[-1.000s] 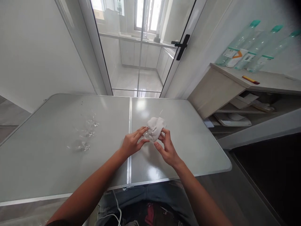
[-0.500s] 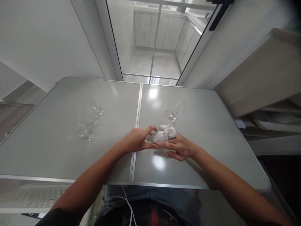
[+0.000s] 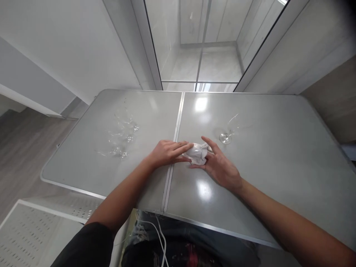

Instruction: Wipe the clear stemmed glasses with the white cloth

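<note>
My left hand [image 3: 170, 152] is closed around a clear glass [image 3: 195, 151] lying sideways just above the table. A white cloth [image 3: 200, 157] is bunched in and around the glass's mouth. On the other side my right hand [image 3: 224, 167] has its fingertips on the cloth, with one finger stretched up and away from it. The base of the held glass is hidden by my left hand. Right of my hands, a clear stemmed glass [image 3: 226, 138] stands on its round foot.
Several clear glasses [image 3: 122, 152] stand in a group on the table's left half. A metal seam [image 3: 178, 128] divides the grey table [image 3: 250, 185]. Beyond is a glass-paned door [image 3: 189, 63]. A white perforated rack [image 3: 25, 230] and white cables [image 3: 160, 231] are below the near edge.
The view has swung left and downward. My right hand has turned, its fingers now reaching into the cloth. My left fingers have shifted further over the glass.
</note>
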A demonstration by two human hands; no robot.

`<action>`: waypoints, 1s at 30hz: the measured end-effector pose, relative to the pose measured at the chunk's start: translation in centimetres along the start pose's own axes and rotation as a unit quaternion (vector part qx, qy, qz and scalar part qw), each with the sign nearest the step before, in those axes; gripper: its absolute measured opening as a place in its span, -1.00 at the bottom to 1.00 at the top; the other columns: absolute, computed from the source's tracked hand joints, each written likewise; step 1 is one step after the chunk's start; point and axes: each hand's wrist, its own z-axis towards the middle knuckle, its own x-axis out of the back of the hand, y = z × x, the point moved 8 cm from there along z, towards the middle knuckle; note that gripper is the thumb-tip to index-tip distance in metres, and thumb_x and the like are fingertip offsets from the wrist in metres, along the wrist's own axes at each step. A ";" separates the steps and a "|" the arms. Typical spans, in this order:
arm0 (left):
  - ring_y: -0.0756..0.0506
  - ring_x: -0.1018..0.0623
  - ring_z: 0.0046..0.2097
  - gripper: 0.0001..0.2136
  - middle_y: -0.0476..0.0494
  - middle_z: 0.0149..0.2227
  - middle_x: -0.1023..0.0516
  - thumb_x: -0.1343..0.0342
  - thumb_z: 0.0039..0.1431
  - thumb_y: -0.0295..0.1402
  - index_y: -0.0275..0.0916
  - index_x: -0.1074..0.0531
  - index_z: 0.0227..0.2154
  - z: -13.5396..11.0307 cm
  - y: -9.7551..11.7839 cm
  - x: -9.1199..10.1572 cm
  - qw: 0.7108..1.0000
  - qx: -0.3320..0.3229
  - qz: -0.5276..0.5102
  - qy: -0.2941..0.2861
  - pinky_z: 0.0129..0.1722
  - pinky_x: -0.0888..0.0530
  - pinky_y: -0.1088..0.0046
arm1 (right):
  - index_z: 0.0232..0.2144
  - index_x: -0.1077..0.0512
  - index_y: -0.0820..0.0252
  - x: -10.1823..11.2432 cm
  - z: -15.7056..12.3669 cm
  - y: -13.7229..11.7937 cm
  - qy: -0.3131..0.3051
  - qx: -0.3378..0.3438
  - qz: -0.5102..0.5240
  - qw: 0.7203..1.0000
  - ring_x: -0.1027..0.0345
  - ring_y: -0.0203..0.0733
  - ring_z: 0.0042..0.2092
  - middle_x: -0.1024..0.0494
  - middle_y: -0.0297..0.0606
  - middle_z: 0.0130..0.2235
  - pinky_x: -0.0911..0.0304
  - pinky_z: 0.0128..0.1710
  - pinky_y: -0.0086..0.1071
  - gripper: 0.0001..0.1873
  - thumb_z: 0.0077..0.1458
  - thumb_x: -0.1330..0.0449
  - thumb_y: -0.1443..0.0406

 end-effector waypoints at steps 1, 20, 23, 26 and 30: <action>0.03 -0.60 -0.42 -0.52 -0.13 -0.17 -0.72 -0.22 0.26 0.02 -0.09 -0.50 0.15 0.2 0.2 0.3 0.999 0.016 -0.040 -0.001 -0.43 -0.43 0.53 | 0.49 0.13 -0.13 0.1 -0.1 -0.5 -0.028 0.027 -0.053 0.998 -0.45 0.03 0.17 -0.48 -0.14 0.24 -0.39 0.13 0.06 -0.27 0.41 0.07 -0.06; -0.03 -0.66 -0.34 -0.51 -0.20 -0.08 -0.72 -0.32 0.21 -0.09 -0.09 -0.51 0.17 -0.2 0.8 0.2 0.997 0.027 -0.062 0.027 -0.40 -0.51 0.53 | 0.45 -0.04 -0.06 0.5 -0.4 -0.8 -0.018 0.044 -0.076 0.996 -0.46 -0.01 0.14 -0.56 -0.15 0.11 -0.36 0.15 -0.01 -0.36 0.43 0.05 0.01; 0.05 -0.52 -0.53 -0.45 -0.13 -0.29 -0.72 -0.40 0.09 -0.07 -0.17 -0.55 0.12 0.2 -0.1 -0.9 0.947 0.146 -0.282 -0.035 -0.51 -0.45 0.56 | 0.41 -0.15 -0.01 -0.1 -1.0 -2.6 -0.079 0.152 -0.211 0.962 -0.49 -0.08 0.05 -0.60 -0.20 0.02 -0.41 0.07 -0.15 -0.41 0.39 -0.06 0.20; 0.07 -0.45 -0.59 -0.42 -0.17 -0.29 -0.71 -0.41 0.09 -0.14 -0.24 -0.53 0.16 -0.2 0.0 -2.8 0.840 0.256 -0.460 -0.134 -0.57 -0.45 0.52 | 0.21 -0.40 0.04 -0.1 -1.8 -4.9 -0.036 0.275 -0.296 0.914 -0.52 -0.13 -0.08 -0.64 -0.21 -0.09 -0.44 -0.03 -0.22 -0.55 0.29 -0.16 0.36; 0.02 -0.54 -0.52 -0.42 -0.28 -0.11 -0.71 -0.40 0.12 -0.21 -0.20 -0.49 0.21 -0.5 0.0 -3.4 0.785 0.291 -0.527 -0.145 -0.47 -0.54 0.44 | -0.05 -0.50 0.02 1.3 -2.4 -5.8 0.110 0.314 -0.327 0.885 -0.50 -0.23 -0.30 -0.62 -0.33 -0.28 -0.44 -0.24 -0.36 -0.69 0.17 -0.33 0.42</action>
